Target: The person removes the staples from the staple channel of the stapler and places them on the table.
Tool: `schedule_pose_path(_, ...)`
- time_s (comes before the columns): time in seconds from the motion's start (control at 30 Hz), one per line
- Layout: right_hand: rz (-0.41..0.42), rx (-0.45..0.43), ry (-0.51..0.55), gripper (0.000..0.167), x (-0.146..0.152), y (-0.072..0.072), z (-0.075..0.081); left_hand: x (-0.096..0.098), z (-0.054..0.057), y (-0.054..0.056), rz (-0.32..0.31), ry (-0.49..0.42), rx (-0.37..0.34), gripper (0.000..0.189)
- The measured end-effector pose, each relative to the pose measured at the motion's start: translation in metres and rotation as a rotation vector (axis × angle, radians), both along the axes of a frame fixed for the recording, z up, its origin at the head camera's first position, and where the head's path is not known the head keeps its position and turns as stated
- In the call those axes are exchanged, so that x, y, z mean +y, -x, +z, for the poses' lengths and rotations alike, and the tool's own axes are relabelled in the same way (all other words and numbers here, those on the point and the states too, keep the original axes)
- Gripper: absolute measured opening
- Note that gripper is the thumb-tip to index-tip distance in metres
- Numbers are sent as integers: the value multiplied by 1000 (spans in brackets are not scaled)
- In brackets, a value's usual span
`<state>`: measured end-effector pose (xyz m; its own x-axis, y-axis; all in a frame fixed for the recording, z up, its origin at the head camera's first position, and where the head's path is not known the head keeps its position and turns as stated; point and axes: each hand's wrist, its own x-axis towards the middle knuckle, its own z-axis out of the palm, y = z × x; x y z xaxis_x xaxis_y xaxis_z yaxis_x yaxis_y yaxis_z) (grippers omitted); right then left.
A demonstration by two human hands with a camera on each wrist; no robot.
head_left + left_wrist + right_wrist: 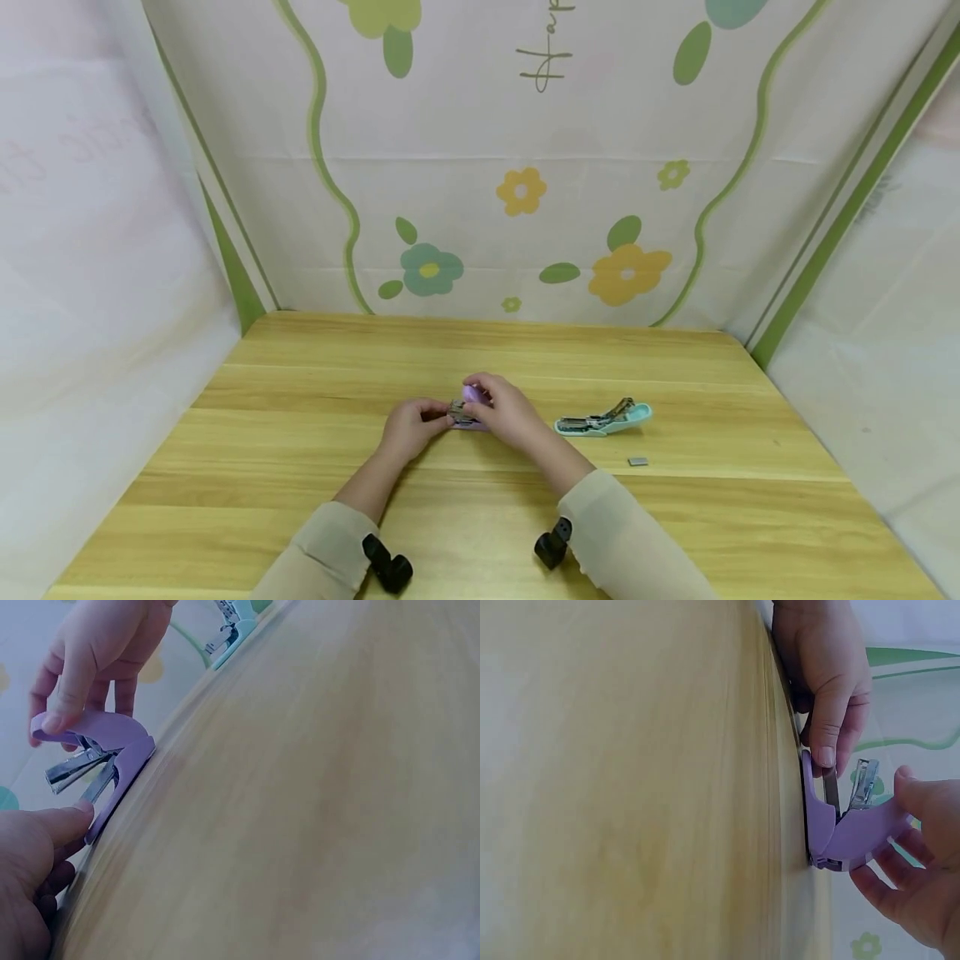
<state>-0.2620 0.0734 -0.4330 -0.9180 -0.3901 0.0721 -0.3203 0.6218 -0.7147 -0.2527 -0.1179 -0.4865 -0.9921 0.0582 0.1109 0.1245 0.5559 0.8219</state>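
Note:
A purple stapler (469,426) sits on the wooden table with its upper arm swung up from the base. My left hand (407,429) pinches the front end of the base, the thumb on the metal strip, as the right wrist view shows. The raised purple cover (870,829) is held by my right hand (510,412), thumb on one side and fingers on the other. Between cover and base the metal staple channel (73,769) juts out at an angle. In the head view my right hand hides part of the stapler.
To the right lies a mint-green stapler (637,414), opened wide with its metal parts exposed. In front of it is a small grey block (638,461) that looks like a strip of staples. A printed floral cloth (450,125) stands behind the table (262,400).

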Motion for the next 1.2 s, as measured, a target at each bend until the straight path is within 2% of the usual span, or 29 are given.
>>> schedule_pose_path(0.17,14,6,64,36,10,-2,-4,0,0,-1,-8,-4,2,17)
schedule_pose_path(0.27,10,-21,127,34,16,-2,-8,0,0,-2,-15,12,13,16)
schedule_pose_path(0.53,-60,-45,257,32,32,1,-12,0,2,-2,-11,36,-3,18)
schedule_pose_path(0.93,-90,-107,289,31,59,7,-12,0,2,-2,-9,42,-1,15)
schedule_pose_path(1.2,-131,-134,227,27,78,8,-17,1,2,-1,-6,44,0,15)
